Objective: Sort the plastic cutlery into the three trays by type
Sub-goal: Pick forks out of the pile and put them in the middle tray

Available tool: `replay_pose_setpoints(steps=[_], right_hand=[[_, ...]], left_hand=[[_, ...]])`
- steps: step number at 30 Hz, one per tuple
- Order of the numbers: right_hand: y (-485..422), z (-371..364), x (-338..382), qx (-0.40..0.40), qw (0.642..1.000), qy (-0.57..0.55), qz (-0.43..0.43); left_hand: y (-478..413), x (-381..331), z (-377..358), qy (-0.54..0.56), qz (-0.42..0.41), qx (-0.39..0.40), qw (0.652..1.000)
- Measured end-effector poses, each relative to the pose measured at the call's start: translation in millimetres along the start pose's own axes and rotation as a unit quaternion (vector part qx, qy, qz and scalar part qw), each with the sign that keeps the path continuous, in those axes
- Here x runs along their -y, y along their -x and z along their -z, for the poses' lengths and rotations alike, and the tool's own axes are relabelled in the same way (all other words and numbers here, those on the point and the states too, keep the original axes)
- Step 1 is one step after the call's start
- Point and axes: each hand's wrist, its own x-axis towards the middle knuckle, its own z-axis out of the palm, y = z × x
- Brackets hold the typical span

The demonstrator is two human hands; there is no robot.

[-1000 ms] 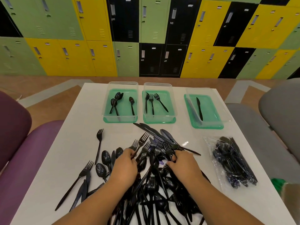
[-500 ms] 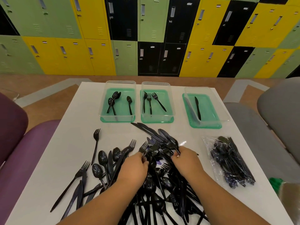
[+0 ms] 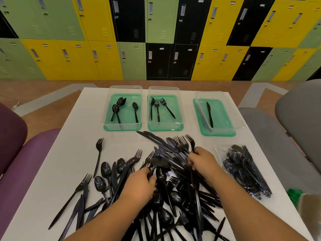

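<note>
A big heap of black plastic cutlery [image 3: 175, 197] covers the near half of the white table [image 3: 69, 153]. At the far side stand three clear trays on green lids. The left tray [image 3: 107, 119] holds spoons, the middle tray [image 3: 178, 119] three forks, the right tray [image 3: 224, 119] one knife. My left hand [image 3: 140, 185] is buried in the middle of the heap, fingers curled around a fork handle. My right hand [image 3: 203, 160] is at the heap's far right edge, pinching a blurred fork [image 3: 190, 140] that sticks up from it.
A sealed clear bag of black cutlery [image 3: 243, 171] lies at the table's right. Loose forks, spoons and knives spread to the left of the heap. A purple chair [image 3: 26, 162] stands left, a grey chair [image 3: 278, 136] right. Coloured lockers line the back wall.
My right hand has moved up and right with a fork lifted out of the heap. My left hand has shifted right, deeper into the middle of the heap.
</note>
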Motion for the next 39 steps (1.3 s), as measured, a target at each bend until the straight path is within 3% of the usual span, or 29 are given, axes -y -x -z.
replay_pose_setpoints(steps=[3, 8, 11, 15, 23, 29, 39], right_hand=[[-16, 3, -3, -0.003, 1.000, -0.008, -0.006], [-32, 6, -14, -0.074, 0.976, 0.204, 0.025], [-36, 5, -22, -0.073, 0.949, 0.303, 0.052], [-42, 3, -31, -0.063, 0.929, 0.357, 0.070], [-43, 4, -35, -0.054, 0.916, 0.390, 0.076], [-38, 7, -30, -0.015, 0.923, 0.381, 0.060], [-24, 18, -31, -0.033, 0.941, 0.333, 0.046]], left_hand=[[3, 5, 6, 0.001, -0.019, -0.038, 0.999], [-2, 18, 22, 0.044, 0.002, -0.063, 0.997], [-9, 26, 27, 0.115, 0.034, -0.056, 0.991], [-13, 26, 29, 0.067, 0.036, -0.070, 0.995], [-20, 17, 24, -0.039, 0.021, -0.080, 0.996], [-29, 9, 21, -0.107, 0.034, -0.022, 0.993], [-24, 12, 31, -0.086, 0.032, -0.041, 0.995]])
